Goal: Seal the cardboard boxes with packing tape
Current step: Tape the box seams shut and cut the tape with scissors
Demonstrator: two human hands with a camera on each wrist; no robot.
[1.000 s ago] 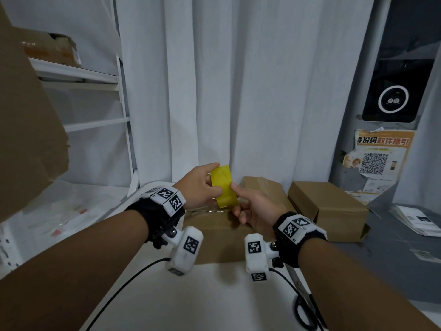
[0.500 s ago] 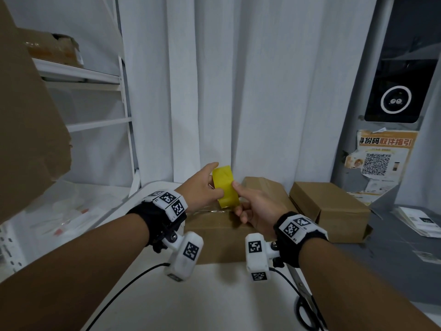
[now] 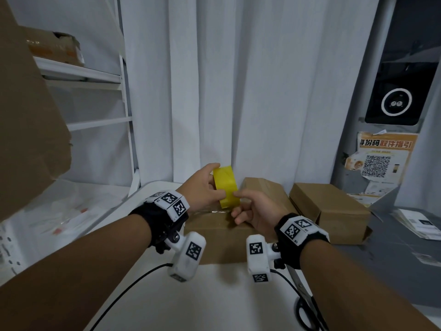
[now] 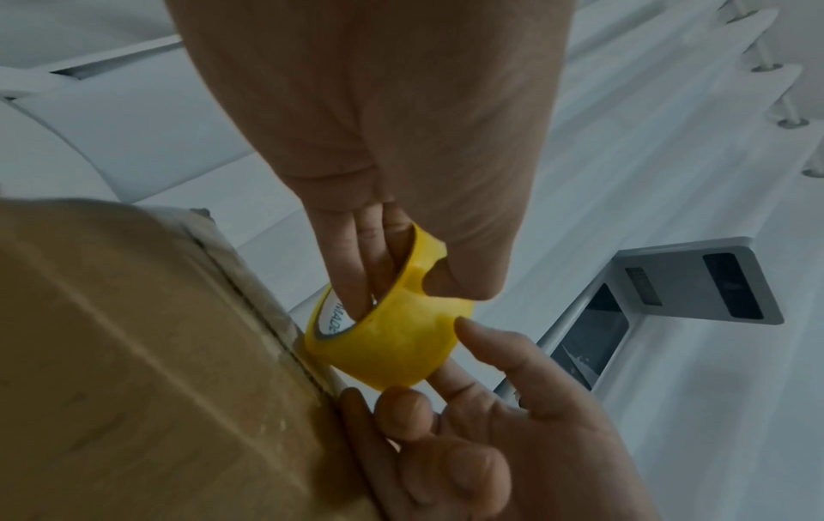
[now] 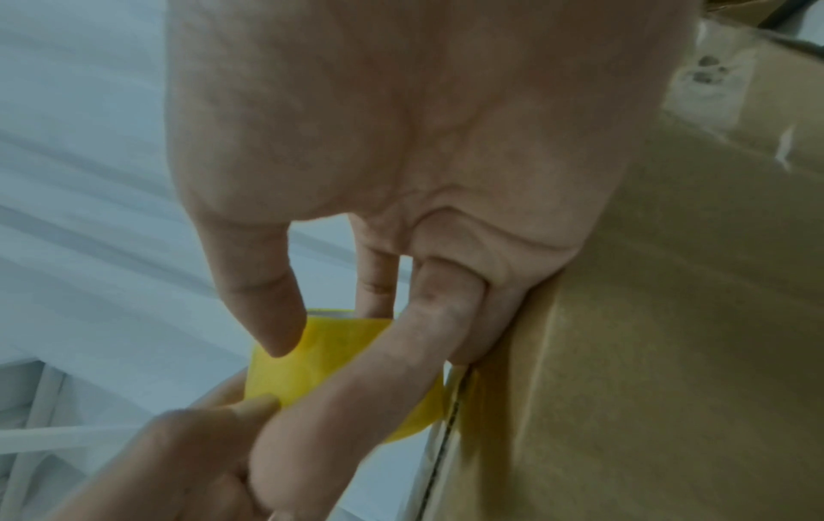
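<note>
A yellow packing tape roll (image 3: pixel 226 187) (image 4: pixel 392 342) (image 5: pixel 339 338) hangs just above the far end of a brown cardboard box (image 3: pixel 214 235) on the white table. My left hand (image 3: pixel 210 185) (image 4: pixel 379 268) holds the roll, with fingers through the core and the thumb on the outer face. My right hand (image 3: pixel 248 206) (image 5: pixel 285 317) pinches the roll's outer face between thumb and fingers. The box's closed top seam (image 4: pixel 267 317) runs right beside the roll.
Two more brown boxes (image 3: pixel 334 211) (image 3: pixel 262 189) stand behind and to the right. Black-handled scissors (image 3: pixel 307 306) lie on the table (image 3: pixel 214 295) near my right forearm. A big cardboard sheet (image 3: pixel 23 115) and a white shelf (image 3: pixel 95 80) fill the left; a white curtain hangs behind.
</note>
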